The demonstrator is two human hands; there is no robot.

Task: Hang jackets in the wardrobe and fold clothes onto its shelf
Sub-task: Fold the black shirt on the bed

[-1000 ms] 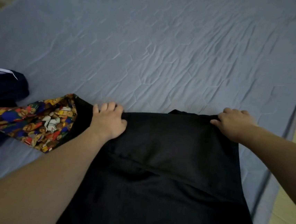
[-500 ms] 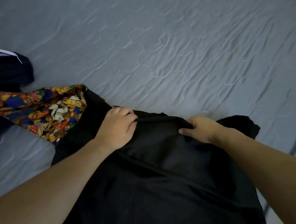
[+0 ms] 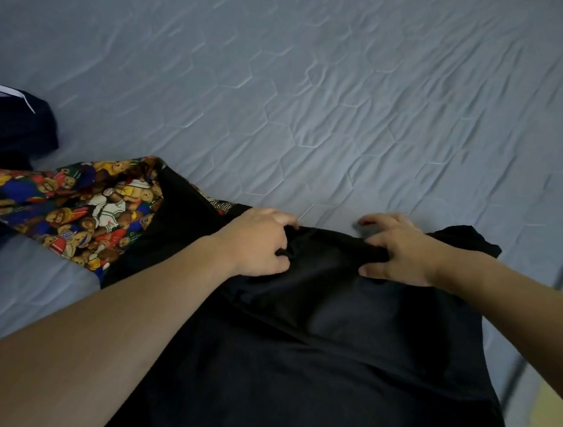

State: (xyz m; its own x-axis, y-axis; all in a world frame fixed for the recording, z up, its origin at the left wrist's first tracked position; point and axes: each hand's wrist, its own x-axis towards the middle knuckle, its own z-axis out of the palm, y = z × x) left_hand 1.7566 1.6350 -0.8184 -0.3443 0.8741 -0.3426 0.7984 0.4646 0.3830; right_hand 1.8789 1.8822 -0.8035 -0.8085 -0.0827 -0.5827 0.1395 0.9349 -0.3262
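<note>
Clearly the black garment (image 3: 313,337) is lying soft and limp on the bed (image 3: 319,96), just right of the bear-print cloth (image 3: 67,213). Both hands, the left hand (image 3: 256,242) and right hand (image 3: 396,252), are pinching its far edge, set apart; it is probably sagging wherever unsupported, so gripping that edge at two spread points looks sensible.

Dim, soft, even light with no glare; the bed sheet (image 3: 353,99) shows only faint shading along its creases. The black garment (image 3: 313,337) sinks into near-featureless dark, its folds barely readable. Slight overall softness, and wide-angle bending curves the mattress edge at right
</note>
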